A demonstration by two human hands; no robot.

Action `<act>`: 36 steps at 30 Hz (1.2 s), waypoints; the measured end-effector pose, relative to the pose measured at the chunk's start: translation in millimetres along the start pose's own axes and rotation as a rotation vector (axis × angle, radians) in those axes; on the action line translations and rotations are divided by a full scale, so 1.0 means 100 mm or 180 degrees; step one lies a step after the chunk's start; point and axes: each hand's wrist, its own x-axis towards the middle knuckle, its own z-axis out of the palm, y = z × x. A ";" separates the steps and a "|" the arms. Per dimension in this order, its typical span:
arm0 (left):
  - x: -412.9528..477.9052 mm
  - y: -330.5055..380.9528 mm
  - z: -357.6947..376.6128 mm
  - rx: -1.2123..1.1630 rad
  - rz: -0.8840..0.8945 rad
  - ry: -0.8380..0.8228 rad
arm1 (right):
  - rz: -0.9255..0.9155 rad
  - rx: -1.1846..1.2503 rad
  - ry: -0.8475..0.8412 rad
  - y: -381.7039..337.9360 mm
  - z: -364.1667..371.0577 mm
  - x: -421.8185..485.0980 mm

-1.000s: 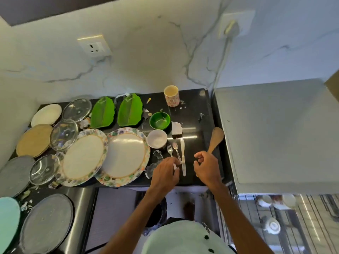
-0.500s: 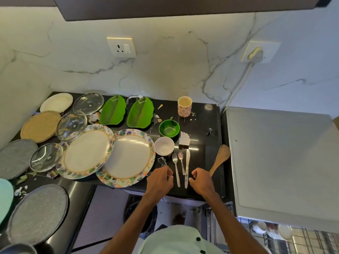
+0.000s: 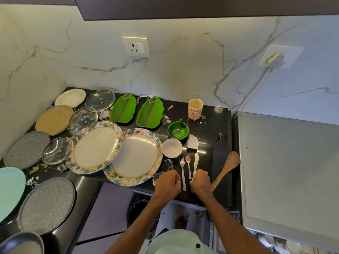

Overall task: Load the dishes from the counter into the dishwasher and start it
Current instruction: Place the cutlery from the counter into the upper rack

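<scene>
Cutlery lies in a row at the near edge of the black worktop point(image 3: 211, 129): fork point(image 3: 182, 171), spoon point(image 3: 188, 165) and knife point(image 3: 195, 163), side by side, handles toward the person. We find the right grip point(image 3: 200, 182) curled over the knife's handle and clamped on it; the blade points away, flat on the worktop. The left grip point(image 3: 167, 184) has its fingers drawn together just left of the fork's handle, and we see nothing in it. Whether it touches the fork we cannot tell.

A wooden spatula point(image 3: 228, 166) lies tilted just right of the knife, its handle running behind the right wrist. Beyond the cutlery we note a white bowl point(image 3: 172, 147), a green bowl point(image 3: 178, 130) behind it and a mug point(image 3: 195, 108) near the wall. Two floral plates point(image 3: 136, 156) overlap to the left, with two leaf dishes point(image 3: 123, 110) behind them and glass lids point(image 3: 83, 121) farther left. Scraps point(image 3: 192, 142) litter the worktop. A grey appliance point(image 3: 284, 162) stands at the right end.
</scene>
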 end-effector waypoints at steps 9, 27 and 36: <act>0.08 0.06 0.04 0.0052 -0.0023 -0.0127 | 0.0357 0.0308 0.0091 0.00 0.00 0.01; 0.34 0.07 -0.04 0.0011 -0.0120 -0.0169 | 0.0557 0.0189 0.0314 0.02 -0.40 0.49; 0.51 0.04 -0.03 0.0047 -0.0190 -0.0270 | 0.0714 0.0129 0.0169 -0.16 -0.34 0.65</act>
